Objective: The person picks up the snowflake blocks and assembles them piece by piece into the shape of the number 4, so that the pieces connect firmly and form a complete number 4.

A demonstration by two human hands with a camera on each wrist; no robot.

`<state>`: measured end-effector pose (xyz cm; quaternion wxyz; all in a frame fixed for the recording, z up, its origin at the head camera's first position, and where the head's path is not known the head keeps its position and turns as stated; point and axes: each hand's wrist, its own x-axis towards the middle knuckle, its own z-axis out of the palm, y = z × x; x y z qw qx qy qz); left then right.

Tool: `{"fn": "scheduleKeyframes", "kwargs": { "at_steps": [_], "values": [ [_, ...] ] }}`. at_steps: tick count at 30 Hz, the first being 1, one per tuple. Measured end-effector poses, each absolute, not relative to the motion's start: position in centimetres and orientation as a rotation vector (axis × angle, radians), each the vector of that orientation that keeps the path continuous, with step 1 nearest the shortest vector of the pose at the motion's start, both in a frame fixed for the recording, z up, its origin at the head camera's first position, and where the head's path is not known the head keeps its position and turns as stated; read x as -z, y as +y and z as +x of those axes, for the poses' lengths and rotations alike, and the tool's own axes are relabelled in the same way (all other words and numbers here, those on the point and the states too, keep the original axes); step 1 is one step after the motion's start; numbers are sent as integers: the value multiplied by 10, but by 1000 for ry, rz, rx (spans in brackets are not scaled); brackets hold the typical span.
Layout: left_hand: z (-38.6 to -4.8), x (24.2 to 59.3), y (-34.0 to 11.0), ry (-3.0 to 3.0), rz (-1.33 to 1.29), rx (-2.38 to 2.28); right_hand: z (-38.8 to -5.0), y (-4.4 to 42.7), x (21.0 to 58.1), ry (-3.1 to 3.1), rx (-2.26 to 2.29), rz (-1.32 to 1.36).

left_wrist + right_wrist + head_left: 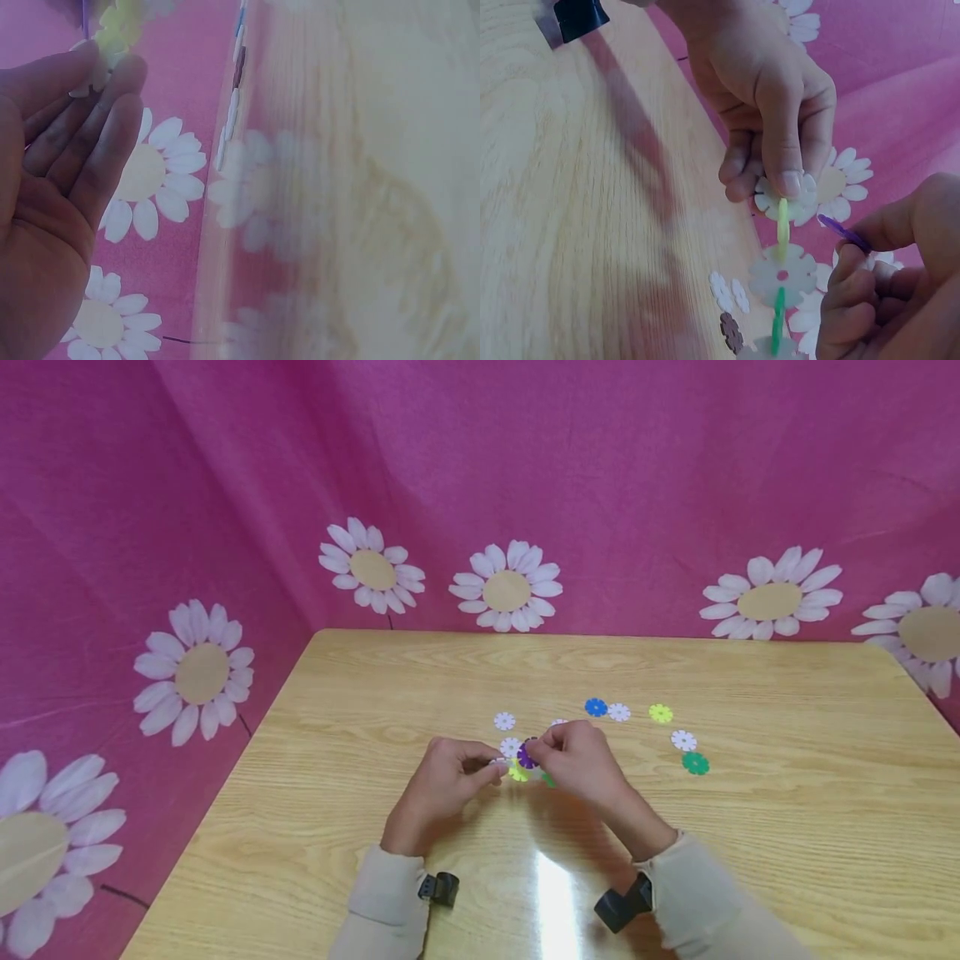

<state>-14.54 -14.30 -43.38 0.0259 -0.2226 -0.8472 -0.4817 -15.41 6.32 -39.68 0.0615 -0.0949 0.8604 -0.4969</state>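
Pinching the chain (798,274) with your left hand (442,777), the purple disc (844,233) with your right hand (585,766), you hold both well apart from the far edge of the table (360,681); probably light and stiff, grip their rims.
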Motion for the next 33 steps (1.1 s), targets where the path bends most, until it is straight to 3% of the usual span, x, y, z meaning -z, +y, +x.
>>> {"fn": "scheduleKeyframes", "kwargs": {
  "at_steps": [33],
  "values": [
    [-143,434,-137,-2557,-674,1450,-150,58,392,2594,1441,-177]
  ]
}}
